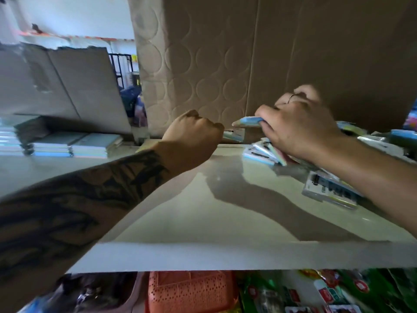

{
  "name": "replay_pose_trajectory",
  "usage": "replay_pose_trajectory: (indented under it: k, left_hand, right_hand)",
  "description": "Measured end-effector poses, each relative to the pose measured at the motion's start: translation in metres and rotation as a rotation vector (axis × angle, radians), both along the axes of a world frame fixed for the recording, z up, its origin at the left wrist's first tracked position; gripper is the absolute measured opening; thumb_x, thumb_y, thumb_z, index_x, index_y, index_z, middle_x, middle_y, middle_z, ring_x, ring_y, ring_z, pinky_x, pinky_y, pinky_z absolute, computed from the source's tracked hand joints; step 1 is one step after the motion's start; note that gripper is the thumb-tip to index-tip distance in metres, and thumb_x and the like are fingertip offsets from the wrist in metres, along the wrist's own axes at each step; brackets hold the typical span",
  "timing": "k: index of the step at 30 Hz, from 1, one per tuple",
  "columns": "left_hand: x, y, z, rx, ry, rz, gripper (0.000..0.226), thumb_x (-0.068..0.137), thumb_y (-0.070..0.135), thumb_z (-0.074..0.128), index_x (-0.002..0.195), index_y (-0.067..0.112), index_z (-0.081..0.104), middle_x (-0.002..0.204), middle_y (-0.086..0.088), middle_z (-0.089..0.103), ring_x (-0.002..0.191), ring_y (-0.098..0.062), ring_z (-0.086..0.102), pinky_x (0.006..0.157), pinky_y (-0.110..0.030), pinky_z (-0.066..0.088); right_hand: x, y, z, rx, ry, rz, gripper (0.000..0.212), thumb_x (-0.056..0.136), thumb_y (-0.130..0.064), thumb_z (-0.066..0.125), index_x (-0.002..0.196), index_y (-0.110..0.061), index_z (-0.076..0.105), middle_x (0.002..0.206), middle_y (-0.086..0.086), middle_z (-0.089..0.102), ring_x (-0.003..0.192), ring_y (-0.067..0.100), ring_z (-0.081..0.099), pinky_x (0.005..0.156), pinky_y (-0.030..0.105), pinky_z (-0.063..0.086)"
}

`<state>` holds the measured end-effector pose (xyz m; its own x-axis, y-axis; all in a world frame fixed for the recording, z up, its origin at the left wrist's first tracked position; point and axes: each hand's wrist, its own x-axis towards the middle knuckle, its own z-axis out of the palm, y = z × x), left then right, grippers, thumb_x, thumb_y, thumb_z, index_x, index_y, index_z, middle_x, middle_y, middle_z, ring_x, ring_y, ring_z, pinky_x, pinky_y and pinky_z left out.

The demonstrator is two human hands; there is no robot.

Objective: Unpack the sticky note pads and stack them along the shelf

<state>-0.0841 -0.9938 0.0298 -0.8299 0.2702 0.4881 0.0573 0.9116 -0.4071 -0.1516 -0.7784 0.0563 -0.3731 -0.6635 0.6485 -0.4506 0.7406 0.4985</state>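
Observation:
My left hand is curled into a fist over the back of the white shelf and pinches the end of a small sticky note pad that pokes out to its right. My right hand is just right of it and grips a blue sticky note pad by its edge, held above the shelf. Under and behind my right hand lies a loose pile of wrapped sticky note packs. More packs lie under my right forearm.
A large cardboard box stands against the back of the shelf, with a torn cardboard flap to its left. Stacks of notebooks sit at the back left. Below the shelf are an orange perforated basket and green packets.

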Motion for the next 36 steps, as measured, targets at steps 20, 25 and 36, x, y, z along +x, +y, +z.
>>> replay_pose_trajectory:
  k: [20,25,36]
  left_hand:
    - [0.230,-0.340,-0.021,0.007,0.100,0.187,0.030,0.065,0.004,0.080,0.093,0.014,0.075,0.056,-0.012,0.062,0.048,-0.037,0.062,0.043,-0.034,0.049]
    - [0.247,-0.405,-0.039,0.101,-0.055,0.103,0.025,0.087,0.024,0.056,0.107,0.025,0.071,0.084,-0.007,0.074,0.073,-0.038,0.070,0.062,-0.041,0.059]
    - [0.246,-0.437,-0.037,0.651,-0.414,-0.045,0.074,0.067,0.068,0.062,0.137,0.047,0.053,0.133,0.016,0.061,0.121,-0.015,0.058,0.102,-0.035,0.048]
  right_hand:
    - [0.162,-0.330,-0.046,-0.016,0.016,0.363,0.004,0.083,-0.016,0.067,0.087,-0.018,0.067,0.064,0.002,0.066,0.085,0.029,0.068,0.103,0.054,0.038]
    - [0.192,-0.375,-0.062,0.042,-0.044,0.354,0.002,0.083,-0.017,0.067,0.082,-0.017,0.066,0.065,0.001,0.066,0.084,0.029,0.069,0.101,0.056,0.042]
    - [0.213,-0.375,-0.064,0.106,-0.517,0.249,0.025,0.085,-0.036,0.051,0.103,-0.029,0.067,0.100,-0.011,0.070,0.093,0.021,0.066,0.085,0.043,0.045]
